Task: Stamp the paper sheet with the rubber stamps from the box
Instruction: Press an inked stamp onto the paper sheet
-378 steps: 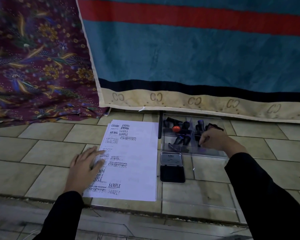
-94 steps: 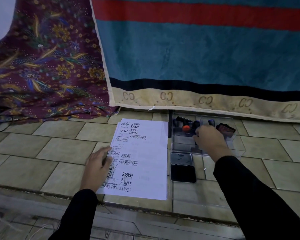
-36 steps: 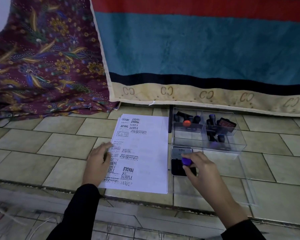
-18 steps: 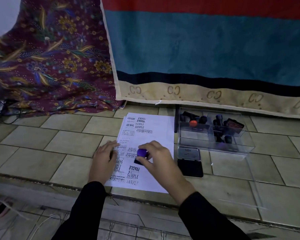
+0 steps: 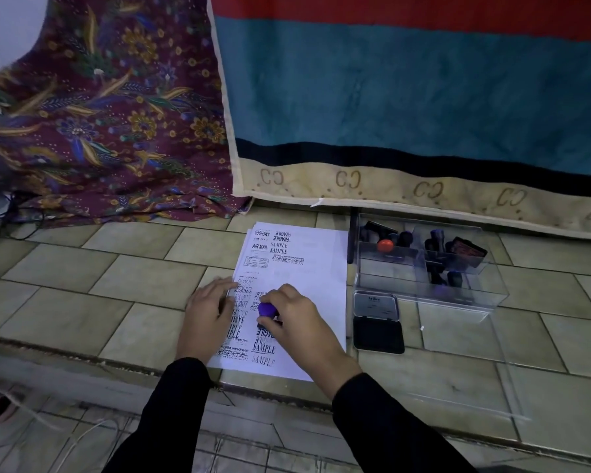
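1. L hand [image 5: 208, 314] lay flat, fingers straight, pinning the paper sheet's [image 5: 316, 278] left edge.
2. R hand [image 5: 299, 324] fingers gripped the purple stamp [image 5: 266, 309], upright, base on the sheet mid-page, directly under them.
3. Box [image 5: 430, 296] sat right of the sheet, beyond the ink pad [image 5: 378, 334], nearer R hand.

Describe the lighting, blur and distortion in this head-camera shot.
Head view: dim, bluish light; the paper sheet is brightest; floor tile lines bow toward the edges from the wide lens; faint sheen on the clear box walls; the bottom foreground looks soft.
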Motion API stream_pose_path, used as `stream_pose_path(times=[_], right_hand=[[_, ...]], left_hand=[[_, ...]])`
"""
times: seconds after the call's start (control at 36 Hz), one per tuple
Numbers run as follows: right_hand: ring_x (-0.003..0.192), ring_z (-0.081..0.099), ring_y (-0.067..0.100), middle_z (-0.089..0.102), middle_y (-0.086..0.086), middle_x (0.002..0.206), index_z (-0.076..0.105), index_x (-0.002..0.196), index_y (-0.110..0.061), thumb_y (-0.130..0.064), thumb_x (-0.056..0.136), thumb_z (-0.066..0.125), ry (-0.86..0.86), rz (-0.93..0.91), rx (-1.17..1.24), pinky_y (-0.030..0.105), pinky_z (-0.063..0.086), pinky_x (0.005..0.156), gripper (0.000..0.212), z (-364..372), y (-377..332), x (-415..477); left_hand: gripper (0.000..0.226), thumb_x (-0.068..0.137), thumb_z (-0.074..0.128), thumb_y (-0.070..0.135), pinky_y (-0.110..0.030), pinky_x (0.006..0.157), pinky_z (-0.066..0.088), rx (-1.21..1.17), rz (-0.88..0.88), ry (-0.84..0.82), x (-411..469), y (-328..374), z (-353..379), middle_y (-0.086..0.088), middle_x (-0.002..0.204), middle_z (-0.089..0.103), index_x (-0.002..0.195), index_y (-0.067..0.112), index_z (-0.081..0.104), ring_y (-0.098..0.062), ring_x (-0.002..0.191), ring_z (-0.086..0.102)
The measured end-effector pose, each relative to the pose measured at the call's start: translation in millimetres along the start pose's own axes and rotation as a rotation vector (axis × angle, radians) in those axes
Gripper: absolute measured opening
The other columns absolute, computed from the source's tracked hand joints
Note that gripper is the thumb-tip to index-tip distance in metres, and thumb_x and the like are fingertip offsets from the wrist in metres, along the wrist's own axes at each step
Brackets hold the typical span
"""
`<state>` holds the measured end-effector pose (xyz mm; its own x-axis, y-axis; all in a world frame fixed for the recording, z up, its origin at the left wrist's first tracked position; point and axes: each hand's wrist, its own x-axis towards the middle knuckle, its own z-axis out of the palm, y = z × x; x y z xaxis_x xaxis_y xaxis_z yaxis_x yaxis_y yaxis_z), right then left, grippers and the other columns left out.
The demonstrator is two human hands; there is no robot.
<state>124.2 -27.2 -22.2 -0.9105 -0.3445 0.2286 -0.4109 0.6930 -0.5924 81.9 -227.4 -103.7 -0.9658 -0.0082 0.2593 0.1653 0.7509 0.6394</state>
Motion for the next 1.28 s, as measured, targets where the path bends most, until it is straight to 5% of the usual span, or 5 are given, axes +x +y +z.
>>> stream_pose_path(times=[0.28, 0.64, 0.78, 1.06, 1.28], right_hand=[[0.083, 0.059, 0.019, 0.053, 0.002, 0.103, 0.058, 0.111, -0.014, -0.024, 0.089, 0.060, 0.045, 0.023, 0.069, 0.033, 0.053, 0.076, 0.024, 0, 3, 2], [0.081, 0.060, 0.001, 0.062, -0.008, 0.092, 0.066, 0.101, -0.021, -0.011, 0.080, 0.070, 0.438, 0.207, 0.145, 0.007, 0.047, 0.069, 0.024, -95, 59, -65], [0.074, 0.059, 0.004, 0.060, -0.008, 0.086, 0.067, 0.099, -0.019, -0.012, 0.078, 0.073, 0.385, 0.188, 0.028, 0.016, 0.048, 0.069, 0.023, -92, 72, -88], [0.083, 0.046, -0.017, 0.052, -0.012, 0.087, 0.067, 0.102, -0.012, -0.008, 0.076, 0.075, 0.297, 0.137, -0.077, -0.003, 0.034, 0.076, 0.027, -85, 79, -98], [0.072, 0.053, 0.000, 0.056, -0.011, 0.088, 0.068, 0.100, -0.013, -0.012, 0.076, 0.075, 0.267, 0.171, -0.084, 0.000, 0.038, 0.075, 0.026, -87, 77, -95]], left_hand=[[0.037, 0.091, 0.044, 0.030, -0.052, 0.107, 0.039, -0.009, -0.009, -0.003, 0, 1, -1, 0.002, 0.129, 0.063, 0.120, 0.020, 0.065, -0.024, 0.126, 0.052], [0.034, 0.091, 0.046, 0.026, -0.051, 0.108, 0.039, -0.018, -0.014, -0.002, -1, 5, -2, 0.003, 0.128, 0.063, 0.119, 0.020, 0.066, -0.022, 0.127, 0.051], [0.035, 0.091, 0.046, 0.025, -0.052, 0.108, 0.038, -0.007, -0.012, 0.000, -1, 6, -2, 0.000, 0.128, 0.064, 0.119, 0.018, 0.066, -0.024, 0.126, 0.052], [0.037, 0.091, 0.044, 0.025, -0.047, 0.110, 0.037, 0.009, -0.005, -0.002, -2, 7, -1, -0.002, 0.129, 0.063, 0.120, 0.015, 0.065, -0.024, 0.127, 0.051], [0.031, 0.095, 0.048, 0.018, -0.047, 0.109, 0.038, 0.010, 0.010, -0.001, -3, 5, -1, 0.000, 0.129, 0.063, 0.120, 0.016, 0.064, -0.023, 0.128, 0.050]])
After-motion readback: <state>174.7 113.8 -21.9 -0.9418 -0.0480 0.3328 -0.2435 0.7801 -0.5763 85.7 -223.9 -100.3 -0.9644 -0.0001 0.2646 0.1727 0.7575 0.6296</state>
